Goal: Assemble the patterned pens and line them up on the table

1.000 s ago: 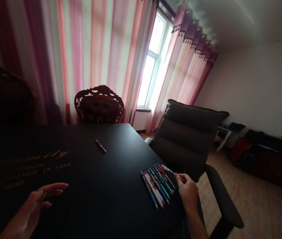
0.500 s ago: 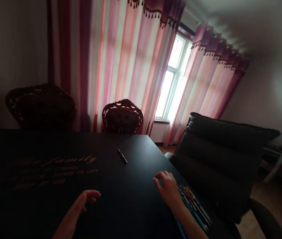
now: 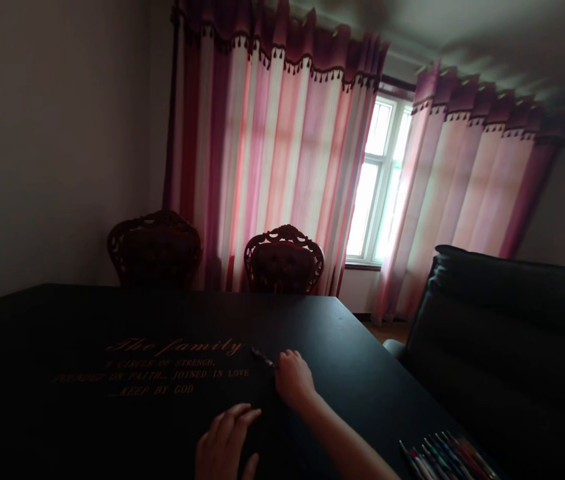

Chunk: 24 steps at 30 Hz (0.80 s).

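A slim pen (image 3: pixel 261 357) slants over the dark table, just right of the printed lettering. My right hand (image 3: pixel 296 380) is closed around the pen's near end, its fingers curled and their tips hidden from me. Lower and to the left, my left hand (image 3: pixel 225 437) hovers over or rests on the tabletop, holding nothing, with its fingers extended and the thumb apart. Several pens (image 3: pixel 445 457) lie side by side in a row at the table's right edge, partly cut off by the bottom of the view.
The black table (image 3: pixel 302 320) bears gold lettering (image 3: pixel 177 347). Two carved chairs (image 3: pixel 284 263) stand behind its far edge. A black padded office chair (image 3: pixel 507 347) is close along the right side. Striped curtains (image 3: pixel 282 160) hang by a bright window (image 3: pixel 370 193).
My right hand has moved from beside the row of pens to the single pen and closed on it. The left hand has come further right. The view has turned left.
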### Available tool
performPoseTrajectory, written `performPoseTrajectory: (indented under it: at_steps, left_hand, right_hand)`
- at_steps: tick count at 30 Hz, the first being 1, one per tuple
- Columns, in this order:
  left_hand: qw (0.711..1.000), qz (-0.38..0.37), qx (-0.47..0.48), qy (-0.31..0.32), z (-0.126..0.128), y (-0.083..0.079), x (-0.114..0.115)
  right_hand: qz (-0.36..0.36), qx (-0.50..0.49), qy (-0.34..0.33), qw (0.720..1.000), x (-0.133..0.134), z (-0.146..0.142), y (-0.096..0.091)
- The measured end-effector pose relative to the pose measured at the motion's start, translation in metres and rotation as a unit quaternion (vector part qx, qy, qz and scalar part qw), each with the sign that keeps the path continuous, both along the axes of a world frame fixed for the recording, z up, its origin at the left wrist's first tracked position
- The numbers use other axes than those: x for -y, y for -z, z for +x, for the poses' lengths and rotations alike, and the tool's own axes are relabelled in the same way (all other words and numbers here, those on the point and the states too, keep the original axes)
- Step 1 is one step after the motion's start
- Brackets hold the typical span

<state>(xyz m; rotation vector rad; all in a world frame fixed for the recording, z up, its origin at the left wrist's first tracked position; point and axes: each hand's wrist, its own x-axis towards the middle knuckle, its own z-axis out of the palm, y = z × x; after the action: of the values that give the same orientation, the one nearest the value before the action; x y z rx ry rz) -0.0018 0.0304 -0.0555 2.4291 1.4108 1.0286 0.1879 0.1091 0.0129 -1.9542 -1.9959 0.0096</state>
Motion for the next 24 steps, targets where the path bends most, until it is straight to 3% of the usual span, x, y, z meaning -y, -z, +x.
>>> performPoseTrajectory:
  at_steps: [2, 4, 7, 9, 12, 17, 21, 24]
  left_hand:
    - [0.999, 0.009, -0.008, -0.039, -0.003, 0.000, 0.000]
    - [0.998, -0.010, -0.013, -0.061, -0.002, -0.006, 0.003]
    - [0.994, -0.096, -0.019, -0.045, 0.003, -0.021, 0.011]
    - [0.990, -0.137, -0.015, -0.010, 0.006, -0.027, 0.014]
    - [0.991, -0.136, 0.006, 0.019, 0.006, -0.027, 0.014]
    - [0.993, -0.117, 0.015, -0.005, 0.004, -0.029, 0.018]
    - [0.995, -0.099, -0.019, -0.001, 0.013, -0.050, 0.032]
    - [0.995, -0.093, -0.031, 0.000, 0.020, -0.066, 0.040]
  right_hand:
    - [-0.009, -0.034, -0.058, 0.998, 0.026, -0.005, 0.007]
    - [-0.075, -0.145, -0.114, 0.980, 0.052, -0.002, 0.015]
    - [-0.230, -0.318, -0.146, 0.908, 0.078, 0.012, 0.023]
    - [-0.269, -0.370, -0.153, 0.876, 0.085, 0.022, 0.025]
    - [-0.239, -0.404, -0.159, 0.868, 0.087, 0.031, 0.027]
    - [-0.092, -0.442, -0.167, 0.876, 0.085, 0.031, 0.027]
    - [-0.143, -0.483, -0.171, 0.847, 0.084, 0.033, 0.028]
    - [-0.127, -0.511, -0.197, 0.827, 0.083, 0.038, 0.028]
